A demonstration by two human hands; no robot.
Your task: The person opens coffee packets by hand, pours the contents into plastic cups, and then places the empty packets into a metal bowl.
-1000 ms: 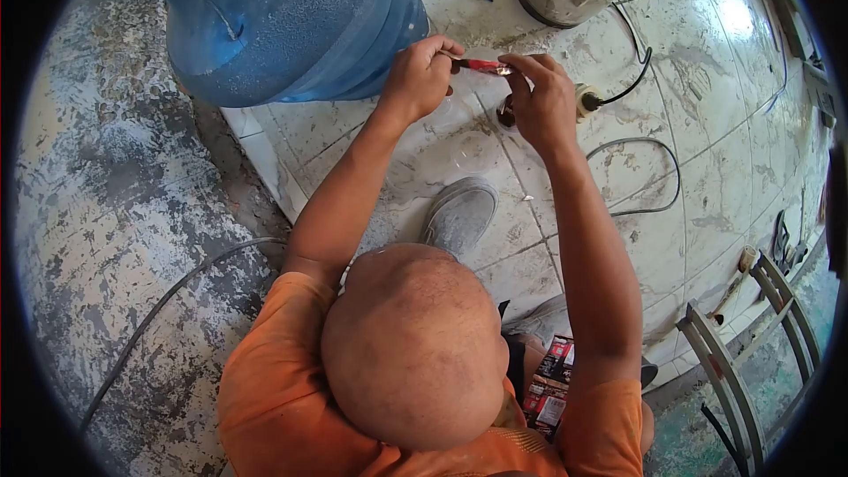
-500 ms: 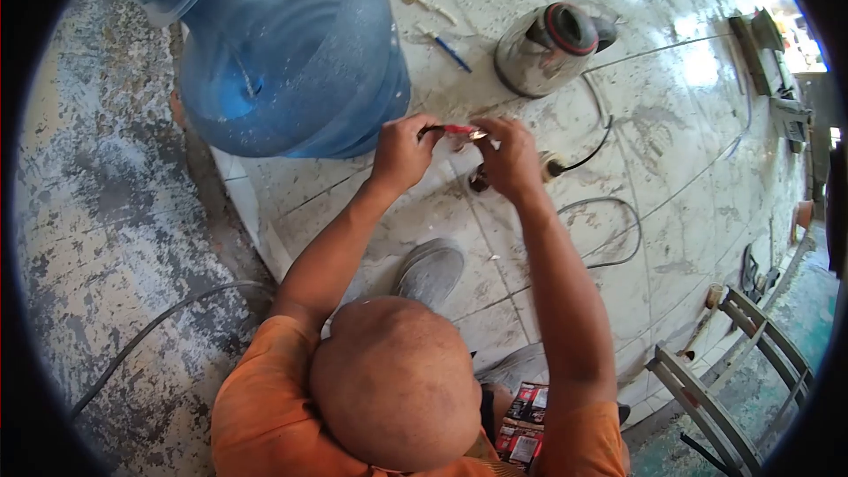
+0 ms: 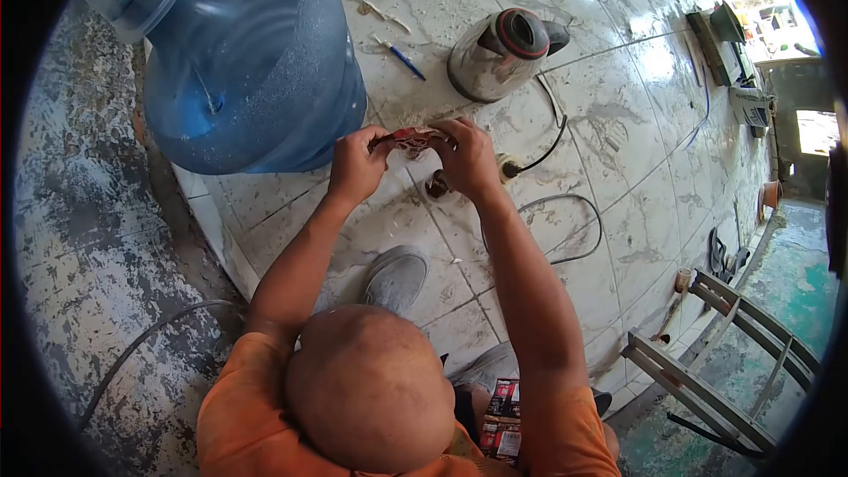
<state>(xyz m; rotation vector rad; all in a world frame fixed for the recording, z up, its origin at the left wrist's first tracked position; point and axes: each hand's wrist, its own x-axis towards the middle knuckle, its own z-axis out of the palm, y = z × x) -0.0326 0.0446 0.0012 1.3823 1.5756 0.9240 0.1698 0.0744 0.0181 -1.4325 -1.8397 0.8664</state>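
A small red-and-dark sachet (image 3: pixel 410 139) is stretched between my two hands, its middle crumpled. My left hand (image 3: pixel 357 168) pinches one end, and my right hand (image 3: pixel 468 159) grips the other. Just under my right hand, partly covered by it, is a dark brown object (image 3: pixel 436 184) whose kind I cannot make out. Beside my right wrist a pale plug-like piece (image 3: pixel 509 166) joins a black cord. An electric kettle (image 3: pixel 495 57) with a red-ringed lid stands beyond my hands. More red-and-black sachets (image 3: pixel 503 420) rest by my lap.
A large blue water bottle (image 3: pixel 265 62) lies at the left on the tiled surface (image 3: pixel 565 300). A blue pen (image 3: pixel 406 62) lies near the kettle. A grey cable (image 3: pixel 601 230) loops at the right. A metal ladder (image 3: pixel 698 397) stands lower right.
The sachet now spreads wider between my hands, showing more of its red face. The whole view has shifted, so hands, kettle and bottle appear farther left.
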